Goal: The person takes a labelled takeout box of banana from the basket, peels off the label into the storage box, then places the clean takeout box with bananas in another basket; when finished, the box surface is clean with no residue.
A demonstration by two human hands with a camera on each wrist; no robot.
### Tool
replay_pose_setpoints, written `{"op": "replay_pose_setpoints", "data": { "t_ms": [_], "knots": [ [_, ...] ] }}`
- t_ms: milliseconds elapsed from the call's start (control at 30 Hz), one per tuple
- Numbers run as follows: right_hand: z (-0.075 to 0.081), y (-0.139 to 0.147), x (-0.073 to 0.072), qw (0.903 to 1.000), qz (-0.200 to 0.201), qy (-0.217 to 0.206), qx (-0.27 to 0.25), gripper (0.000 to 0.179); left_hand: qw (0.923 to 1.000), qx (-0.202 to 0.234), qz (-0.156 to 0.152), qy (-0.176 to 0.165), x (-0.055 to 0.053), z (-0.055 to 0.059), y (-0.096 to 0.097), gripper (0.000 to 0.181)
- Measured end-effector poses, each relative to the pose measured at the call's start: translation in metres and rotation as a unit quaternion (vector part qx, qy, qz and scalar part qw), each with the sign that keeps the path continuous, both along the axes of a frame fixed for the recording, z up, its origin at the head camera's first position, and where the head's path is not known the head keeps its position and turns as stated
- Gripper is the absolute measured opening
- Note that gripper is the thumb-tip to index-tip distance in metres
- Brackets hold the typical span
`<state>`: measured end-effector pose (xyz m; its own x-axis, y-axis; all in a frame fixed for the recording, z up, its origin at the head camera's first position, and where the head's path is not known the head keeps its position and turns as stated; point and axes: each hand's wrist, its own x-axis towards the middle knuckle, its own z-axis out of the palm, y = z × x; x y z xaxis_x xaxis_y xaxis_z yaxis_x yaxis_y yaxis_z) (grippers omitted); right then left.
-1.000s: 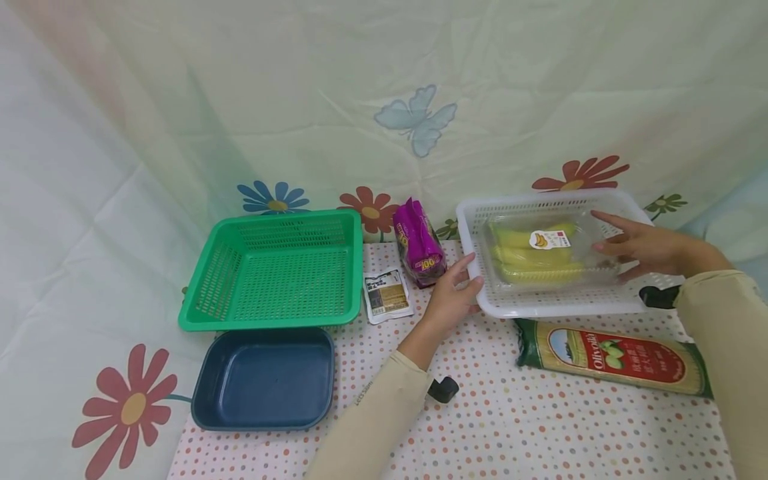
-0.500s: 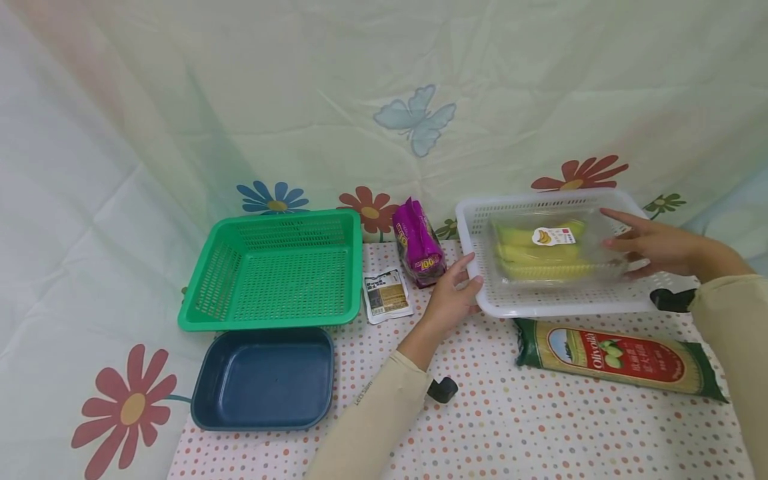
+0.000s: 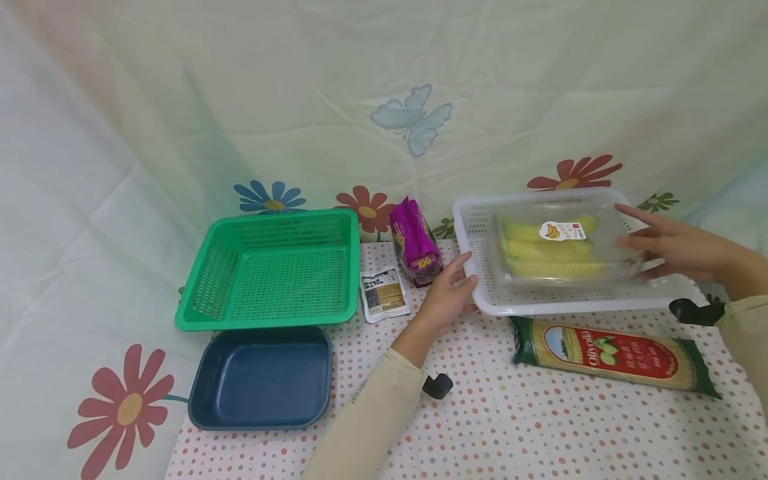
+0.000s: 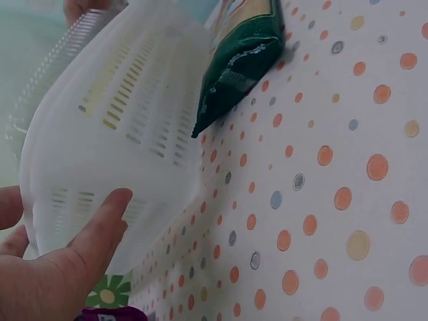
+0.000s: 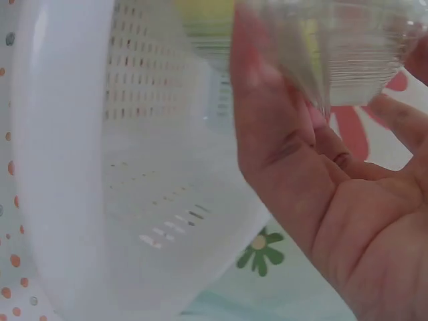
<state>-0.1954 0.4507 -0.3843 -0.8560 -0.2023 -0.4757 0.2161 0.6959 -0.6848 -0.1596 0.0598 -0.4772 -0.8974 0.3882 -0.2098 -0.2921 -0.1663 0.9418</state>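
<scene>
My right hand (image 3: 684, 247) grips the right end of a clear plastic box (image 3: 606, 250) of bananas (image 3: 546, 253), which bears a white label with a banana picture. The box overlaps the white slotted basket (image 3: 489, 297) in the head view. From the right wrist, curled fingers (image 5: 274, 120) show around the box's ribbed end, above the basket's inside. At the basket's left end, my left hand (image 3: 444, 297) holds the rim. The left wrist view has one digit laid along the basket's outer wall (image 4: 80, 160) and the other fingers at its rim.
A bag of spaghetti (image 3: 618, 357) lies in front of the white basket. Left of it are a purple snack bag (image 3: 417, 247) and a small flat packet (image 3: 386, 295). Farther left stand a green basket (image 3: 354, 267) and a dark blue tub (image 3: 264, 380). A patterned curtain hangs behind.
The right hand has moved a little to the right, and the banana box with it. The left hand stays at the white basket's rim. The head view has shifted slightly.
</scene>
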Motion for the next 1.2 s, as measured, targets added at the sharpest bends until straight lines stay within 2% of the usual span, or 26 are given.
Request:
{"op": "replay_pose_setpoints", "data": {
  "t_ms": [200, 400, 633, 933, 1200],
  "knots": [
    [0.011, -0.006, 0.015, 0.9993, -0.011, 0.035, 0.011, 0.084, 0.9998, 0.011, -0.012, -0.01, -0.001, 0.0, -0.004, 0.053],
    [0.023, -0.013, 0.032, 0.9986, -0.023, 0.043, 0.023, 0.08, 0.9991, 0.033, -0.025, -0.01, 0.0, 0.0, -0.008, 0.057],
    [0.036, -0.023, 0.056, 0.9974, -0.033, 0.058, 0.027, 0.078, 0.9991, 0.018, -0.037, 0.001, -0.001, -0.001, -0.012, 0.062],
    [0.04, -0.035, 0.087, 0.994, -0.031, 0.091, 0.051, 0.077, 0.9981, 0.004, -0.062, 0.005, -0.003, 0.001, -0.019, 0.062],
    [0.037, -0.045, 0.111, 0.9927, -0.029, 0.104, 0.054, 0.082, 0.9975, -0.02, -0.068, 0.006, -0.005, 0.001, -0.02, 0.06]
  ]
}}
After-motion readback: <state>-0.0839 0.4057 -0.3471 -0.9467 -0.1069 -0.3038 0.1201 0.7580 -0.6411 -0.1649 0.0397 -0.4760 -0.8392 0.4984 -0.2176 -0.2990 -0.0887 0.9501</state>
